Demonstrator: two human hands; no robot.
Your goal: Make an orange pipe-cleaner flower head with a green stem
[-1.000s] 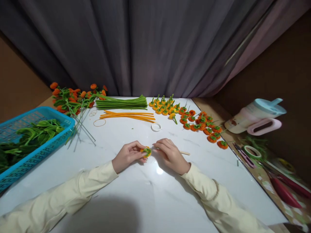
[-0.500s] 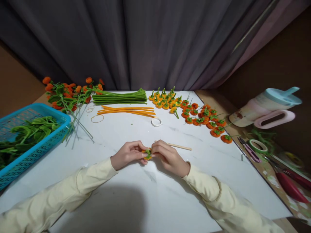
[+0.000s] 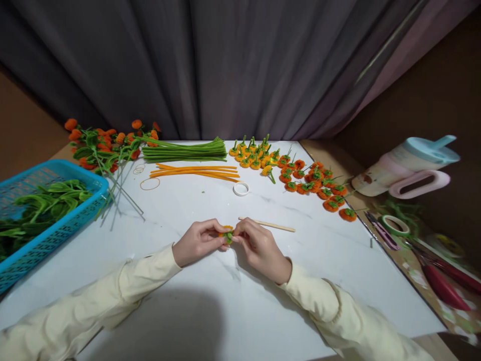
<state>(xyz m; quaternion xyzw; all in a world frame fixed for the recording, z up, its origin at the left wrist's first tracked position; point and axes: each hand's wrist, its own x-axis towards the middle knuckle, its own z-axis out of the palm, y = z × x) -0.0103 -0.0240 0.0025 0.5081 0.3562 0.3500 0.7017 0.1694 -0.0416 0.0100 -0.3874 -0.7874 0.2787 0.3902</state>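
Over the middle of the white tabletop, a small orange-yellow pipe-cleaner fruit with a green top (image 3: 228, 235) is held between my two hands. My left hand (image 3: 199, 241) pinches it from the left with thumb and fingers. From the right, the thumb and fingertips of my right hand (image 3: 261, 248) are closed at the green top; the fingers partly cover what they grip. Just behind my right hand lies a thin wooden stick (image 3: 274, 226). A white ring, like a tape roll (image 3: 241, 188), rests farther back.
Green pipe cleaners (image 3: 184, 151) and orange ones (image 3: 191, 172) lie at the back. Finished yellow and orange fruits (image 3: 315, 175) spread back right. A blue basket (image 3: 93, 188) of green leaves stands left, near orange stems (image 3: 103, 143). Right are a tumbler (image 3: 394, 170), scissors (image 3: 381, 231) and red-handled pliers (image 3: 445, 288).
The fruit has tilted in my fingers so more of its green top shows. My right hand's fingers have shifted slightly against it, and the view has moved a little.
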